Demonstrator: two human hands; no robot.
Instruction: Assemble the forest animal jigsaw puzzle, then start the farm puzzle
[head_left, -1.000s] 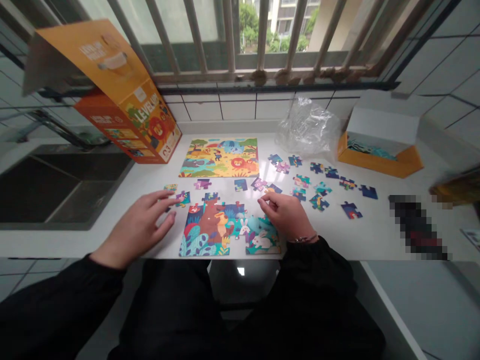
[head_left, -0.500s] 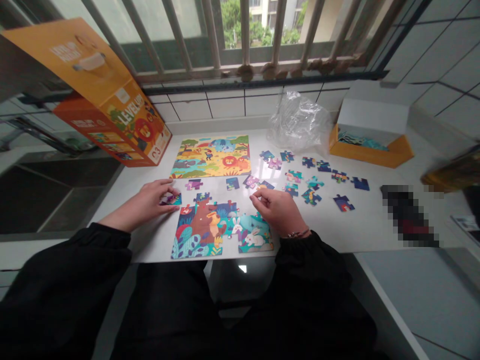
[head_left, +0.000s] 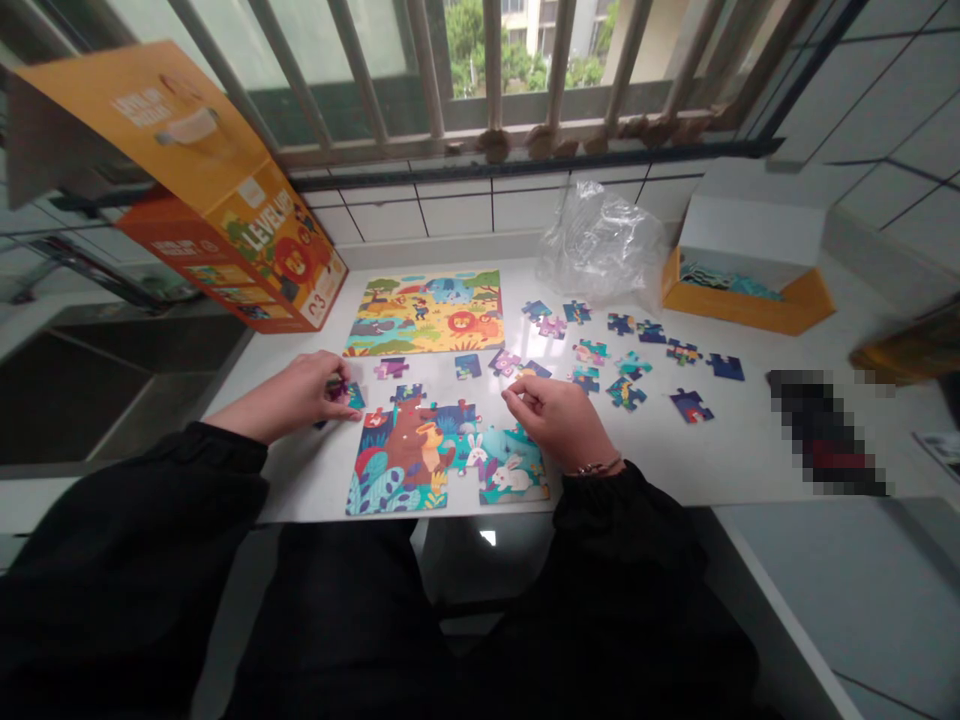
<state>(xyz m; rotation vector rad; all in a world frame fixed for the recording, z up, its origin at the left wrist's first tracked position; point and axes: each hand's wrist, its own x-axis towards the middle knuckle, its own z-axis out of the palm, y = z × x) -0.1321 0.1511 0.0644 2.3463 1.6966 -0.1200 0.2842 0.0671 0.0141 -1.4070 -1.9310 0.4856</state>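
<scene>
head view: white counter, tiled wall, barred window, dark sink left.
left hand: fingers pinch loose piece, flat on counter just left of the part-built puzzle.
right hand: fingers curled at the puzzle's top right edge; grip unclear.
puzzle: flat, long axis left-right.

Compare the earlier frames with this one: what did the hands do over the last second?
The left hand went from lying flat and open beside the half-built puzzle to closing its fingers on a loose piece at the puzzle's upper left corner. The right hand stayed at the puzzle's upper right edge, fingers curled; what its grip holds is hidden. The finished puzzle, scattered pieces and box did not move.
</scene>
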